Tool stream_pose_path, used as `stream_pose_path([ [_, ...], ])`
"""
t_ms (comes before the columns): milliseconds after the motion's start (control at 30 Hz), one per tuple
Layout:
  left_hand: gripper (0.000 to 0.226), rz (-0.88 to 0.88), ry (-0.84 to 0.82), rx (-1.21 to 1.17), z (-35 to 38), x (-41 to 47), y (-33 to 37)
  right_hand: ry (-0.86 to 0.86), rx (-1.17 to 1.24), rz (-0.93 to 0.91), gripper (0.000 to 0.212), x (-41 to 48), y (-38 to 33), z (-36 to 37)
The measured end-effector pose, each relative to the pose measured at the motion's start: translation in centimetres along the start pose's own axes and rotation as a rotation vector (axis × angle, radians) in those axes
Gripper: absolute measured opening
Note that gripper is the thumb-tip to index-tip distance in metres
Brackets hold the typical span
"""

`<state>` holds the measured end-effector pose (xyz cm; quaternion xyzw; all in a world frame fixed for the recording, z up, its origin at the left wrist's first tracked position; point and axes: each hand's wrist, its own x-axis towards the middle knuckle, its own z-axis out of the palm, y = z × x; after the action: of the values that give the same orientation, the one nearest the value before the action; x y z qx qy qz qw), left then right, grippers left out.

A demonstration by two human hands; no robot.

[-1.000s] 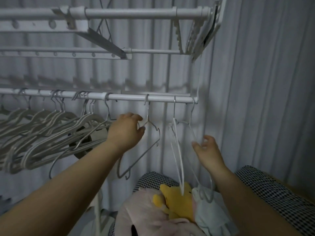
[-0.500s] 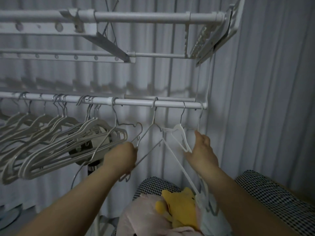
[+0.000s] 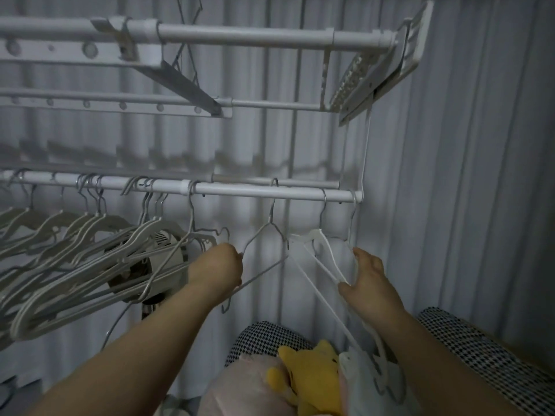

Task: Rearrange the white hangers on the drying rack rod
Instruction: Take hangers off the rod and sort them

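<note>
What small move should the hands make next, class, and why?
Probably the left hand should slide its wire hanger left along the rod toward the bunched hangers. It already grips that hanger, which hangs apart in the open stretch, while the right hand holds the white hanger near the rod's end.

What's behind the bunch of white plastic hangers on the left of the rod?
Behind the white plastic hangers, a round fan head shows partly; the hangers hide most of it.
</note>
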<state>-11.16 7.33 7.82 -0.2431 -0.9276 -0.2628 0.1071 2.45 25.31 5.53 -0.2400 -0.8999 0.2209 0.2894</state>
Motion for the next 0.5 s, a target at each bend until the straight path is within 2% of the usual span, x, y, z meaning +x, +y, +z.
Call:
stream_pose_path([
  [100,0.026,-0.02,-0.024,0.047,0.3,-1.1,-1.3,0.103,-0.094,-0.082,0.067,-0.5,-0.3,-0.6],
  [200,0.022,-0.073,-0.054,0.103,-0.2,-3.0,-2.5,0.167,-0.218,-0.254,0.06,-1.5,-1.6,-1.1],
  [267,0.02,-0.102,-0.045,0.102,-0.8,-4.8,-3.6,0.218,-0.224,-0.457,0.044,-2.4,-3.0,-1.1],
  [333,0.026,-0.12,-0.019,0.091,-1.2,-7.1,-4.8,0.268,-0.112,-0.637,0.025,-3.1,-4.4,-0.5],
  [400,0.032,-0.134,-0.008,0.069,-1.5,-9.8,-6.2,0.083,0.037,-0.629,0.017,-3.9,-5.7,0.3],
  [500,0.029,-0.177,-0.03,0.024,-2.3,-13.6,-8.0,-0.302,0.076,-0.479,0.029,-4.3,-6.4,3.0],
])
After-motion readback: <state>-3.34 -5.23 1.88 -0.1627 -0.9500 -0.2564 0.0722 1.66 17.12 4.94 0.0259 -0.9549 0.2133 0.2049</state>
